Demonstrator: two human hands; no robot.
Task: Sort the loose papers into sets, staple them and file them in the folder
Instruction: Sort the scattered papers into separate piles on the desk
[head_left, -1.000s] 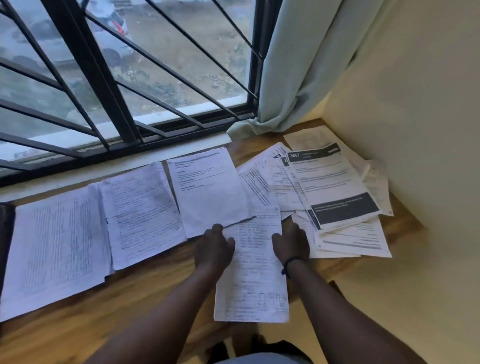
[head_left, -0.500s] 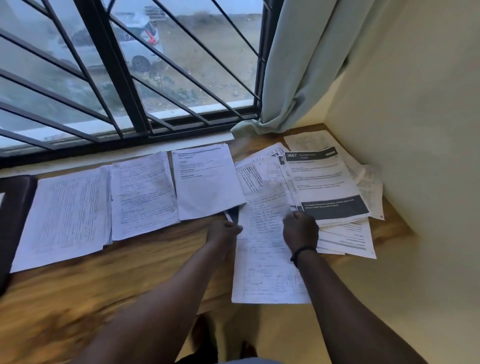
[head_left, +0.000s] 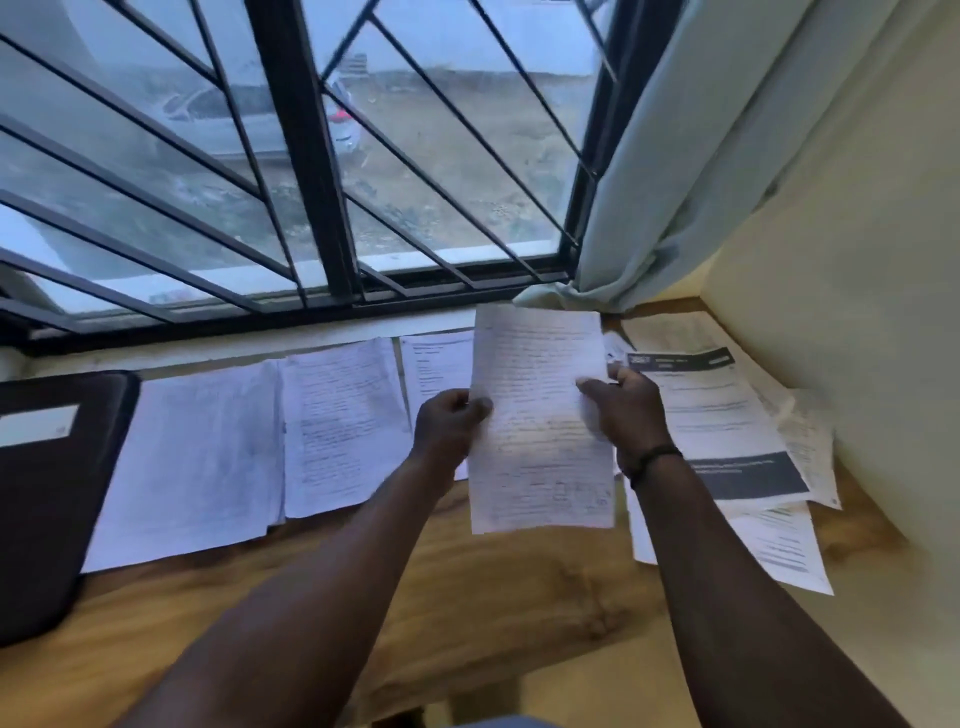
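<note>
A handwritten sheet (head_left: 540, 415) is held up above the wooden table (head_left: 467, 597). My left hand (head_left: 449, 423) pinches its left edge and my right hand (head_left: 626, 410) pinches its right edge. Three sets of papers lie in a row under the window: a large one (head_left: 192, 457), a middle one (head_left: 343, 426) and a printed one (head_left: 434, 364) partly hidden behind the held sheet. A loose heap of printed papers (head_left: 727, 415) with dark bands lies at the right. The dark folder (head_left: 47, 499) lies at the table's left end.
A barred window (head_left: 291, 156) runs along the back, with a pale curtain (head_left: 675, 156) hanging onto the table's back right corner. A cream wall (head_left: 857, 312) closes the right side. The table's front edge is near my body.
Both hands have lifted the handwritten sheet off the table and hold it upright in front of me. The camera view has tilted up and shifted left, bringing the folder into view.
</note>
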